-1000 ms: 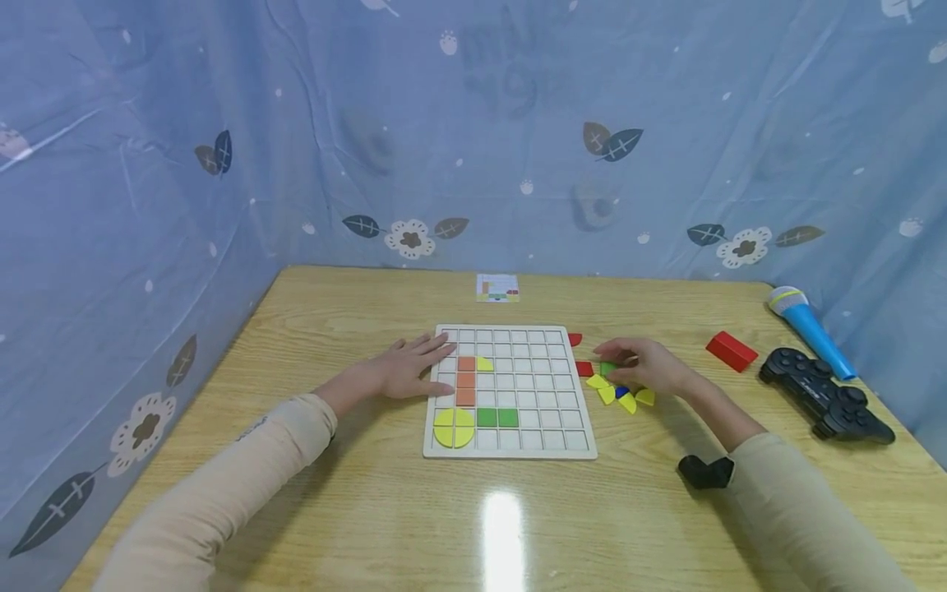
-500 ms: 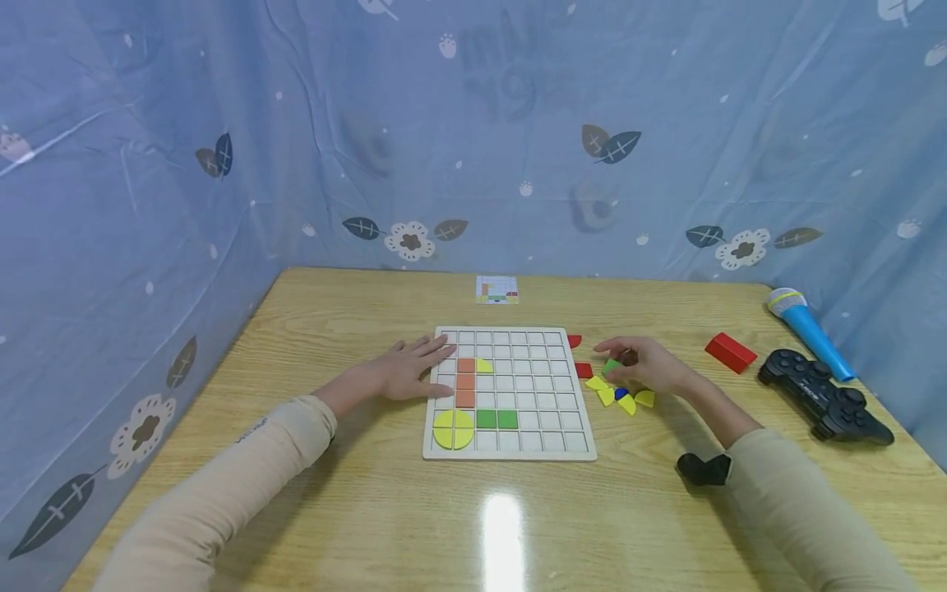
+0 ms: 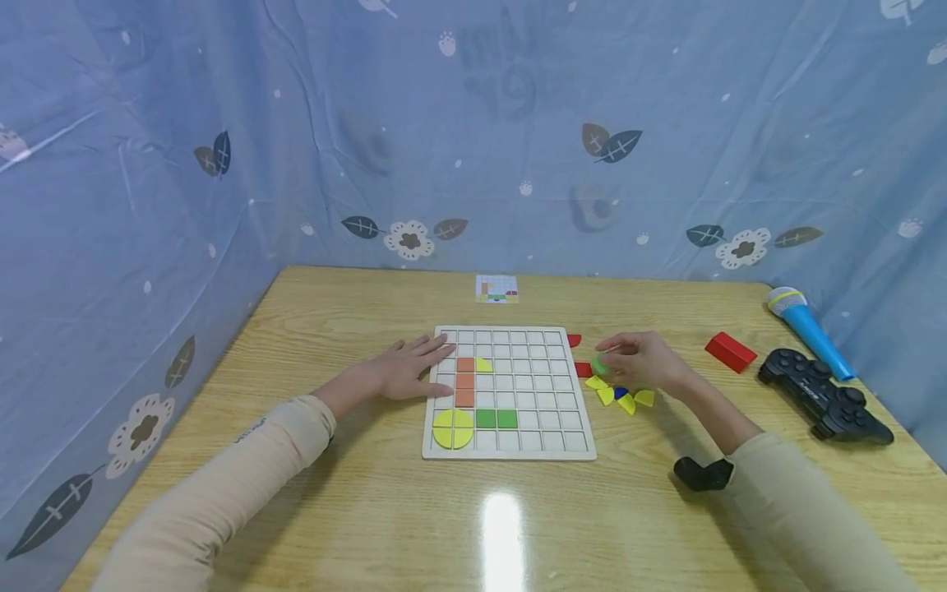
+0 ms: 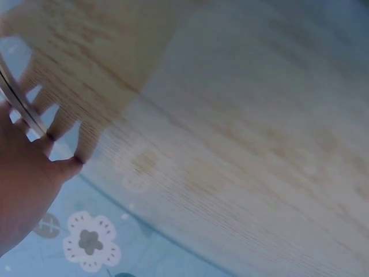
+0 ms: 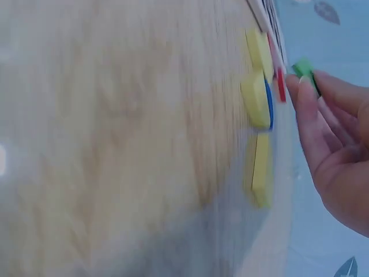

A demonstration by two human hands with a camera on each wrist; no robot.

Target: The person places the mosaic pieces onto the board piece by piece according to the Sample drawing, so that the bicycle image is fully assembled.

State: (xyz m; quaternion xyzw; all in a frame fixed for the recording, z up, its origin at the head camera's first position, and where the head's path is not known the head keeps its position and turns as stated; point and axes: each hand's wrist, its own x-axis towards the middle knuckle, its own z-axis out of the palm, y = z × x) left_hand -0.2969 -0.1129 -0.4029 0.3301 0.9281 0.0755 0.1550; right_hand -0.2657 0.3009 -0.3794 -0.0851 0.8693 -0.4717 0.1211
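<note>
My left hand (image 3: 407, 370) rests with spread fingers on the left edge of the white grid board (image 3: 547, 381). On that board lie a column of orange squares (image 3: 464, 381), a yellow quarter-round tile (image 3: 483, 365), two green squares (image 3: 497, 418) and a yellow disc (image 3: 454, 428) made of quarter pieces. Beyond the board's right side, my right hand (image 3: 644, 362) pinches a green tile (image 5: 302, 67) between thumb and fingers, raised off the table in the right wrist view. Below that hand are several yellow pieces (image 3: 627, 403) and a blue piece (image 3: 621, 393).
Two red pieces (image 3: 584, 370) lie against the board's right edge. A small printed card (image 3: 496, 289) is behind the board. To the right are a red block (image 3: 731, 352), a black game controller (image 3: 824, 395) and a blue microphone (image 3: 812, 330).
My right hand has picked the green tile up from among the loose pieces and shifted it slightly left, turning it in the fingers. The left hand stays in place.
</note>
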